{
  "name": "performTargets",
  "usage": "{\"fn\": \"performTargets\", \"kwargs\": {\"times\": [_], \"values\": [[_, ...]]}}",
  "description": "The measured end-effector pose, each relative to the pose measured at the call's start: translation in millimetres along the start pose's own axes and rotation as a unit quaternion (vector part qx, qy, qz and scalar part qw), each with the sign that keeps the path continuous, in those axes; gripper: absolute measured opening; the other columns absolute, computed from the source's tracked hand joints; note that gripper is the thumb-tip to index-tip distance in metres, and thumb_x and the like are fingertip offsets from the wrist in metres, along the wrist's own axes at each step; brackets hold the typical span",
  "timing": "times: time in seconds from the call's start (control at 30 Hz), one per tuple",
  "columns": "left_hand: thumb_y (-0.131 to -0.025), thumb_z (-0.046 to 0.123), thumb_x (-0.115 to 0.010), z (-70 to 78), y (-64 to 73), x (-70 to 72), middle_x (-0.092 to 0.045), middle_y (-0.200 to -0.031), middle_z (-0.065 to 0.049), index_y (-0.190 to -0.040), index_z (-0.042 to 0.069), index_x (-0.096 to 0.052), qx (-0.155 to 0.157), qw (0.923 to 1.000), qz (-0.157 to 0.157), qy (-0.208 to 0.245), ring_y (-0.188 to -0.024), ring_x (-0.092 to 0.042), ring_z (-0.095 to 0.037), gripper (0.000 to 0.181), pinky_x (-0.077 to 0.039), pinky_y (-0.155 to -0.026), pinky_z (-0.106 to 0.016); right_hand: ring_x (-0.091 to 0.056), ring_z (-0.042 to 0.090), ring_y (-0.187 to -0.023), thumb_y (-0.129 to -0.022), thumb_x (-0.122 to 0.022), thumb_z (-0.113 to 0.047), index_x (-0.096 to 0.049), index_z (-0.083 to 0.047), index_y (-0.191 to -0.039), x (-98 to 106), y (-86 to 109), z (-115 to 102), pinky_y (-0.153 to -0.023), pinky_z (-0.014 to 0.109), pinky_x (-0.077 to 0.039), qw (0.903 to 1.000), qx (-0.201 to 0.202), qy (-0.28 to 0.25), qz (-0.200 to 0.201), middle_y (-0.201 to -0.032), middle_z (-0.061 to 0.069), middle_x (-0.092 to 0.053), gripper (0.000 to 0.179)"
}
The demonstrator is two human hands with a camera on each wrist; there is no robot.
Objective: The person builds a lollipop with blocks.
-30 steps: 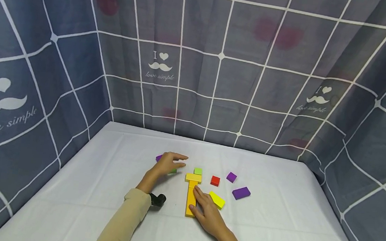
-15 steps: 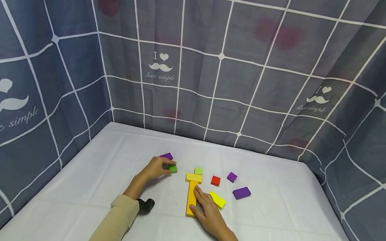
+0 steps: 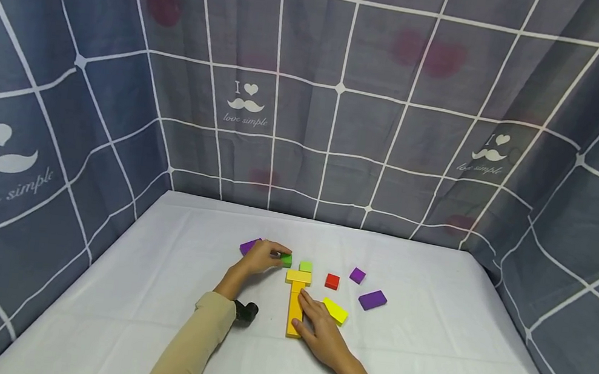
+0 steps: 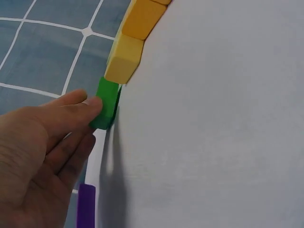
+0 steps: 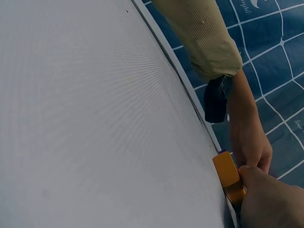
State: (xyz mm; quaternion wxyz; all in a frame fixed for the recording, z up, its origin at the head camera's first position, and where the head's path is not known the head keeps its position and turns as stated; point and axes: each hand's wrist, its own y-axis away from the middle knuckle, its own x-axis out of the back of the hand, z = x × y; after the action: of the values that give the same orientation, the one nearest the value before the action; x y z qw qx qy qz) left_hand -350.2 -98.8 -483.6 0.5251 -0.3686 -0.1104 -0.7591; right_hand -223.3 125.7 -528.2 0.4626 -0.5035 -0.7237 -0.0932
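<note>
My left hand [image 3: 259, 258] pinches a green block [image 3: 286, 260] between thumb and fingers, just left of a small light green block [image 3: 305, 266]. In the left wrist view the held green block [image 4: 108, 99] is close to the end of a pale yellow block [image 4: 122, 61]. That yellow block [image 3: 298, 277] lies crosswise at the far end of a row of orange blocks [image 3: 293, 326], forming a T. Along the row's right side rests my right hand [image 3: 324, 336], fingers extended, with fingertips and thumb touching the orange. Its thumb meets an orange block [image 5: 227, 171] in the right wrist view.
A bright yellow block [image 3: 335, 312] lies beside the right hand. Farther right are a red block [image 3: 331, 281], a purple cube [image 3: 358, 275] and a longer purple block [image 3: 372, 300]. Another purple block [image 3: 248, 247] is partly behind the left hand. Checked curtains [image 3: 301, 169] border the white table [image 3: 424, 358].
My left hand reached back to the green block, took hold of it, and has carried it right toward the T of blocks. The right hand stays in place.
</note>
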Motion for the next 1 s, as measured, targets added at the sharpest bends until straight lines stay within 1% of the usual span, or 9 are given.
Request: {"fn": "performTargets", "kwargs": {"times": [0.07, 0.13, 0.2, 0.3, 0.4, 0.53, 0.63, 0.83, 1.0], "values": [[-0.080, 0.001, -0.069, 0.1, -0.5, -1.6, -0.065, -0.111, -0.010, -0.111, 0.003, -0.067, 0.007, 1.0000, -0.007, 0.002, -0.105, -0.059, -0.026, 0.031, -0.048, -0.089, -0.037, -0.039, 0.013, -0.125, -0.093, -0.051, -0.041, -0.040, -0.006, -0.139, -1, -0.4, -1, -0.101, 0.039, -0.037, 1.0000, 0.000, 0.003, -0.002, -0.148, -0.001, -0.031, 0.059], [-0.080, 0.001, -0.069, -0.7, -0.3, -2.5, -0.064, -0.113, -0.011, -0.112, 0.002, -0.066, 0.009, 0.9999, -0.006, 0.012, -0.106, -0.058, -0.027, 0.032, -0.048, -0.090, -0.037, -0.039, 0.013, -0.124, -0.093, -0.050, -0.041, -0.040, -0.006, -0.139, -1, -0.7, -1, -0.101, 0.039, -0.037, 1.0000, 0.001, 0.005, -0.002, -0.148, -0.001, -0.032, 0.059], [-0.081, 0.003, -0.069, -2.1, 0.5, -3.1, -0.064, -0.113, -0.011, -0.113, 0.001, -0.065, 0.012, 0.9997, 0.004, 0.018, -0.106, -0.058, -0.027, 0.032, -0.047, -0.091, -0.037, -0.040, 0.013, -0.124, -0.093, -0.051, -0.040, -0.040, -0.006, -0.139, -1, -0.9, -1, -0.101, 0.039, -0.037, 1.0000, 0.001, 0.006, -0.002, -0.147, -0.001, -0.032, 0.058], [-0.084, 0.007, -0.067, -5.4, 2.0, -4.2, -0.065, -0.112, -0.011, -0.113, 0.001, -0.065, 0.021, 0.9992, 0.027, 0.022, -0.104, -0.059, -0.025, 0.030, -0.048, -0.090, -0.038, -0.040, 0.014, -0.124, -0.093, -0.051, -0.040, -0.040, -0.005, -0.139, 0, -1.0, 0, -0.101, 0.039, -0.037, 1.0000, 0.004, 0.008, 0.001, -0.147, 0.001, -0.032, 0.058], [-0.085, 0.009, -0.066, -8.6, 3.2, -6.1, -0.066, -0.108, -0.008, -0.111, 0.004, -0.067, 0.033, 0.9982, 0.045, 0.021, -0.100, -0.061, -0.022, 0.026, -0.049, -0.087, -0.036, -0.041, 0.014, -0.123, -0.093, -0.051, -0.040, -0.040, -0.004, -0.139, 0, -1.1, 0, -0.100, 0.040, -0.038, 0.9999, 0.008, 0.008, 0.005, -0.147, 0.001, -0.033, 0.059], [-0.085, 0.007, -0.066, -10.7, 3.0, -9.4, -0.067, -0.106, -0.009, -0.108, 0.004, -0.068, 0.020, 0.9981, 0.054, 0.024, -0.097, -0.062, -0.022, 0.024, -0.050, -0.084, -0.035, -0.040, 0.013, -0.124, -0.094, -0.050, -0.041, -0.040, -0.005, -0.139, -1, -0.9, 1, -0.101, 0.040, -0.037, 0.9999, 0.008, 0.007, 0.004, -0.147, 0.001, -0.032, 0.059], [-0.085, 0.006, -0.065, -9.1, 1.2, -11.6, -0.067, -0.106, -0.009, -0.109, 0.004, -0.068, 0.014, 0.9985, 0.046, 0.027, -0.097, -0.061, -0.022, 0.024, -0.050, -0.084, -0.035, -0.040, 0.013, -0.123, -0.094, -0.050, -0.040, -0.040, -0.004, -0.139, -1, -0.8, 2, -0.101, 0.039, -0.037, 0.9999, 0.010, 0.012, 0.004, -0.147, 0.002, -0.032, 0.058], [-0.086, 0.009, -0.065, -5.3, -0.4, -13.7, -0.066, -0.109, -0.005, -0.112, 0.009, -0.068, 0.039, 0.9983, 0.015, 0.041, -0.100, -0.060, -0.020, 0.026, -0.049, -0.087, -0.035, -0.041, 0.016, -0.123, -0.095, -0.050, -0.038, -0.040, -0.002, -0.138, -1, -0.6, 0, -0.099, 0.041, -0.038, 0.9994, 0.024, 0.022, 0.011, -0.146, 0.004, -0.034, 0.057], [-0.086, 0.009, -0.065, -4.4, -0.8, -13.9, -0.066, -0.109, -0.004, -0.112, 0.010, -0.068, 0.037, 0.9983, 0.004, 0.046, -0.101, -0.060, -0.020, 0.026, -0.049, -0.088, -0.036, -0.041, 0.015, -0.124, -0.094, -0.050, -0.039, -0.040, -0.004, -0.139, -1, -0.5, -1, -0.100, 0.041, -0.038, 0.9996, 0.017, 0.018, 0.012, -0.146, 0.002, -0.034, 0.058]]}}
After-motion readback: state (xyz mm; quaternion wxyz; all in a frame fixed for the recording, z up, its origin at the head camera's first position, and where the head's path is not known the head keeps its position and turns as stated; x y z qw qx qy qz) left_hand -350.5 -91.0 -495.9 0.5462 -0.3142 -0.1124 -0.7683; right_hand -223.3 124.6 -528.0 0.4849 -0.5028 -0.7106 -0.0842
